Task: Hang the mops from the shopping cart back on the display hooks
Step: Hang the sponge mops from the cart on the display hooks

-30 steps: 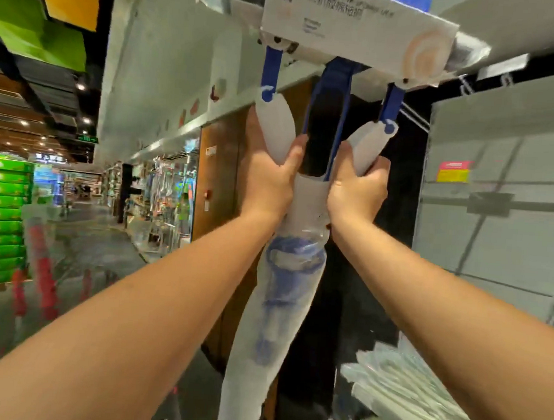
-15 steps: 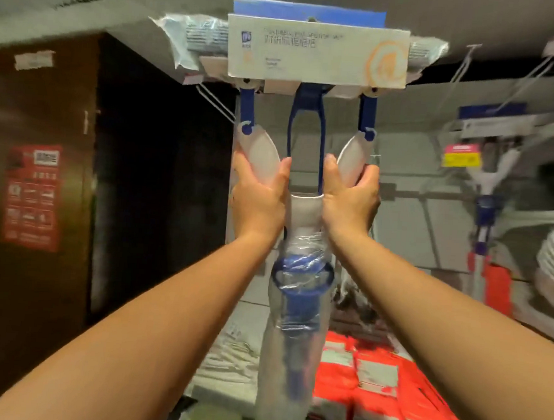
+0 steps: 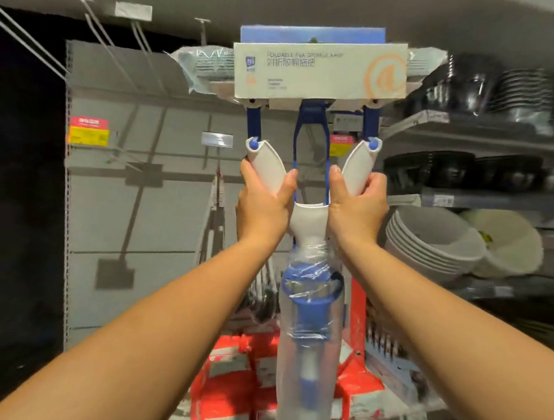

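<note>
I hold a white and blue sponge mop (image 3: 318, 71) upright, head up, in front of a grey display panel (image 3: 132, 199). My left hand (image 3: 263, 205) grips the left white arm of its fork. The right white arm is gripped by my right hand (image 3: 357, 209). A white cardboard label wraps the mop head, and clear plastic film (image 3: 308, 310) covers the handle below the fork. Long metal display hooks (image 3: 116, 54) jut from the panel at upper left, bare, apart from the mop. No shopping cart is in view.
Shelves at right carry stacked grey bowls (image 3: 430, 246), dark bowls (image 3: 462, 170) and metal pots (image 3: 467, 88). Red and white boxes (image 3: 237, 381) lie on the low shelf below the mop. Red and yellow price tags (image 3: 89, 131) hang on the panel. A dark wall stands at left.
My view has swung right from the store aisle to the grey panel and bowl shelves. The mop stays raised in both hands with the same grip.
</note>
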`<state>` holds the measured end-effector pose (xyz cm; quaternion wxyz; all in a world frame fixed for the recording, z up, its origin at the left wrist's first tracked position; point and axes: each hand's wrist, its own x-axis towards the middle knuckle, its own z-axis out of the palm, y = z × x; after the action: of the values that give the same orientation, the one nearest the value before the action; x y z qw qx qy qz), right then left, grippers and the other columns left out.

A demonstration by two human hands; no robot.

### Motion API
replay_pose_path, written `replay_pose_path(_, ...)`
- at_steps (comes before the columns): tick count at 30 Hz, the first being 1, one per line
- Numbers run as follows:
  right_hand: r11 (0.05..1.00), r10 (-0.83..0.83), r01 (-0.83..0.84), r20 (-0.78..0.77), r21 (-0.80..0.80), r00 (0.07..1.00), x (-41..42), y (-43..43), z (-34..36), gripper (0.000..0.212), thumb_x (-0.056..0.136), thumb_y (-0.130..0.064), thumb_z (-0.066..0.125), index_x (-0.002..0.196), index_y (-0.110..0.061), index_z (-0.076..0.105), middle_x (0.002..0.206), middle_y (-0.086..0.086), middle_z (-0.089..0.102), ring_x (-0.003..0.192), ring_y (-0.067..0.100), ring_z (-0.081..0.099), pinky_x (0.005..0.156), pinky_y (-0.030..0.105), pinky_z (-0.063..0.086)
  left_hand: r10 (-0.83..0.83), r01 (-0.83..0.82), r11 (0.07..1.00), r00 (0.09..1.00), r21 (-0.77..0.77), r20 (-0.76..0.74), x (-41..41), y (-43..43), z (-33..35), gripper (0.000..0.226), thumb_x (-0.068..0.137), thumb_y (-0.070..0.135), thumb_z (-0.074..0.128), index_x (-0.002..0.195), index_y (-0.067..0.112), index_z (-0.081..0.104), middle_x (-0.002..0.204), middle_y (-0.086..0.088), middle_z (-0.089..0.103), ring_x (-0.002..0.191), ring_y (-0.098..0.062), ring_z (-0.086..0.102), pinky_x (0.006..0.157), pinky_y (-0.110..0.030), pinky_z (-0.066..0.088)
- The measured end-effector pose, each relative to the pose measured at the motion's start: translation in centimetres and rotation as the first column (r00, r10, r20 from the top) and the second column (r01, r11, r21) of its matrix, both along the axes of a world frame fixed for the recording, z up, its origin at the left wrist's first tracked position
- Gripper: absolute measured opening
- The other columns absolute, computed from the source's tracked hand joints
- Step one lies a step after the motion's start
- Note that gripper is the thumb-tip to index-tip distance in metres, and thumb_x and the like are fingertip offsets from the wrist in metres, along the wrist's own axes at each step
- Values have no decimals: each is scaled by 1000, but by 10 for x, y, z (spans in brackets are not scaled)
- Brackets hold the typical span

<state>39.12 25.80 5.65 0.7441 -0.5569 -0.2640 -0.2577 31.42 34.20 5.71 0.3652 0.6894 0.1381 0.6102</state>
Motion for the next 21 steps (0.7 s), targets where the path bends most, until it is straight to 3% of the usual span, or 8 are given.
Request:
replay_pose_path(3,997,-72,72,1,-21,997,13,-5,-5,39,85,-45,65,100,-16,46,94,-1,56,79,13,55,55,17,38,-80,80,997,997,21,2,23,2,-4,56,92,41,57,131,10,33,105,-6,54,92,-30,58,68,-33,44)
replay_pose_path(5,992,-120,119,-4,-27,993,22,-11,-11,39,86,-44,64,105,-15,47,95,-2,55,79,10,53,53,12,33,-132,133,991,991,16,-15,38,2,-9,56,92,40,57,131,8,32,103,-6,53,87,-26,56,60,-28,42)
replay_pose_path(10,970,-240,239,-20,-46,971,53,-20,-23,38,86,-46,63,102,-17,47,96,-1,56,86,16,57,68,27,42,-228,228,973,974,21,-13,74,-3,-18,58,90,38,62,131,9,33,111,-10,56,97,-31,58,77,-37,48)
replay_pose_path(14,960,-273,272,-8,-68,962,85,-21,-24,36,85,-48,63,99,-21,44,94,-3,53,87,15,55,77,35,48,-246,246,969,969,-4,-19,106,-3,-20,61,90,39,61,135,12,30,119,-12,57,100,-31,58,78,-37,48)
replay_pose_path(18,967,-245,244,-5,-74,969,127,-17,-23,37,85,-49,63,102,-23,43,97,-4,53,90,14,55,76,34,50,-235,234,972,972,-22,-20,144,-2,-21,60,91,39,60,135,13,29,118,-11,55,100,-29,57,75,-35,46)
replay_pose_path(21,975,-208,207,-3,-82,978,163,-13,-21,37,85,-48,63,103,-22,42,97,-4,52,90,14,55,75,32,48,-207,207,978,978,-34,-12,178,-1,-18,62,91,39,59,137,13,28,120,-12,56,101,-30,58,80,-40,51)
